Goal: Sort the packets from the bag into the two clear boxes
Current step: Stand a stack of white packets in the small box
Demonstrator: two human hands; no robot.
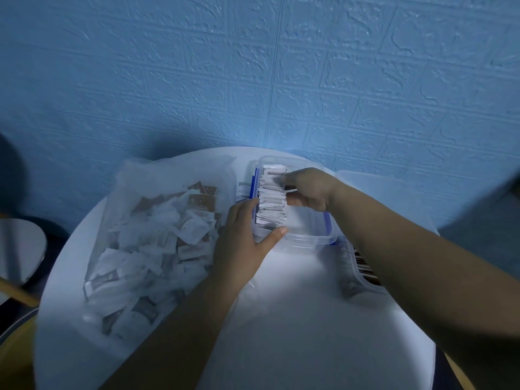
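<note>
A blue wall (253, 66) with a raised brick pattern is seen behind a round white bench (295, 333). The left part of the bench is covered by a large clear bag (174, 170), lying slumped and open, in which loose packets (157, 249), some white and some brown, are heaped without order. Beside the bag, toward the far edge of the bench, a clear box (304, 237) with blue clips is set. A second clear box (363, 280) is placed to the right of it and is largely hidden under the right forearm; a line of brown packets (365, 270) can be made out inside it.

The left hand (242, 243) is laid against the first box. Its grip is spread: the fingers are held fairly straight along the left side of the contents and the thumb is stretched across the near end. The right hand (309, 190) is brought to the right side of the contents, with its fingers bent down toward the far end. It is blurred, so it cannot be told whether its grip is pinching anything.

Between the two hands, a row of white packets (271, 198) is stood on edge in the first box, packed tightly from the far wall toward the near one.
</note>
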